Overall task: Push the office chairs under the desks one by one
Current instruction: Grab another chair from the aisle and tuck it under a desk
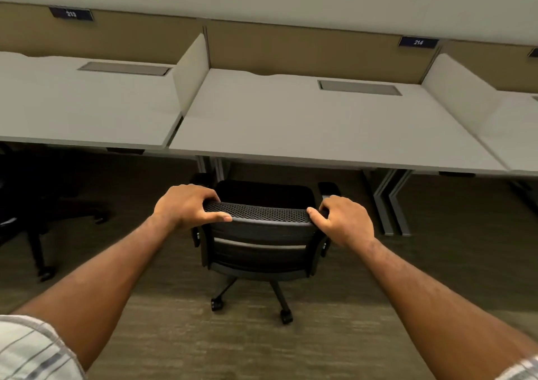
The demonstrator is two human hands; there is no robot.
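Much of the scene was hard to read. The space under the desks was in deep shadow, so the seat of the chair between the hands showed only as a dark shape, and its armrest tips barely stood out just beyond each hand. A second chair, well off to the left of the left hand, was almost lost in the dark and cut by the edge of the view; only its legs and casters could be made out. The fingertips of both hands were hidden behind the top of the chair back. The shirt sleeves showed only at the bottom corners.

The left hand was closed over the left end of the mesh top edge of the chair back, fingers curled over the far side and thumb lying along the near side. The right hand gripped the right end the same way, its thumb pressed against the corner. The chair stood directly between the hands and below them, its back facing the person, its seat reaching toward the front edge of the desk beyond the hands. Its wheeled base rested on the carpet, nearer the person than the hands.
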